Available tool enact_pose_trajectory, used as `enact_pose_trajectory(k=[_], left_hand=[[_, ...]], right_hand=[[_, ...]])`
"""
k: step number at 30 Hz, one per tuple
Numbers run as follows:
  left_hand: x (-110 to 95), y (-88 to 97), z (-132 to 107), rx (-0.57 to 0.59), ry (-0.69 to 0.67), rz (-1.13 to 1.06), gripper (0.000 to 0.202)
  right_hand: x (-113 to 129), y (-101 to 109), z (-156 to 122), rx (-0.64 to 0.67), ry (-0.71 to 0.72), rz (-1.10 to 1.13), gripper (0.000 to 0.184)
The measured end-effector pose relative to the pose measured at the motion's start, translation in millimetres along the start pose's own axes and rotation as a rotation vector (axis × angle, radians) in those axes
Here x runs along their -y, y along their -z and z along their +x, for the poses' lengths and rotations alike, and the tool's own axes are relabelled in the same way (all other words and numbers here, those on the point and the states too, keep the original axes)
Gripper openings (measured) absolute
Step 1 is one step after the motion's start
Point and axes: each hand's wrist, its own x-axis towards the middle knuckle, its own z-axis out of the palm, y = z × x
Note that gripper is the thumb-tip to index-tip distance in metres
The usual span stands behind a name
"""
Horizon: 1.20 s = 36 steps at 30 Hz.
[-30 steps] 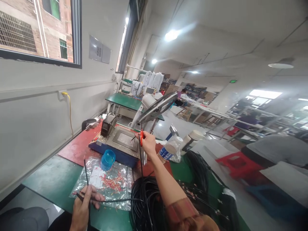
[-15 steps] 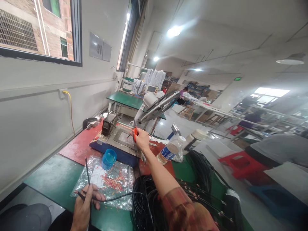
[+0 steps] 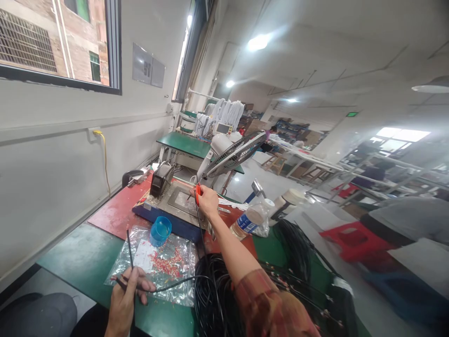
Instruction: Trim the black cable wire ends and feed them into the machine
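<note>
My left hand (image 3: 125,297) is closed around black cables (image 3: 130,248) at the lower left. One cable end stands upright with its bare tip showing, and another pokes out to the left. Further forward, my right hand (image 3: 206,202) grips an orange-handled tool (image 3: 198,193), whose kind I cannot make out. A black cable runs down from beside that hand to the coil of black cable (image 3: 206,299). Under and beyond my left hand lies a clear plastic bag (image 3: 182,290) strewn with small red and yellowish scraps (image 3: 168,264).
A blue cup (image 3: 160,230) stands on the bag. Behind it is a blue-based machine (image 3: 164,217) with a dark motor-like part. A labelled bottle (image 3: 250,220), a white jar (image 3: 289,200) and more black cable (image 3: 294,243) are to the right. A fan (image 3: 238,152) stands beyond.
The whole view has shifted slightly to the right. Both hands keep nearly the same pose and hold the same things.
</note>
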Motion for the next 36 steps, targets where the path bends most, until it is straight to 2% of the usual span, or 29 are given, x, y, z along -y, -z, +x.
enact_pose_trajectory(k=[20,30,36], left_hand=[[-1.9,0.4,-1.3,-0.017,0.021,0.031,0.036],[-9.2,-4.4,-0.7,-0.029,0.012,-0.008,0.038],[-3.4,-1.3,-1.4,-0.026,0.005,0.003,0.037]], right_hand=[[1.9,-1.5,-1.0,-0.021,0.055,-0.028,0.033],[1.6,-3.7,-0.6,-0.020,0.050,-0.030,0.034],[1.6,-2.7,-0.8,-0.018,0.039,-0.034,0.035]])
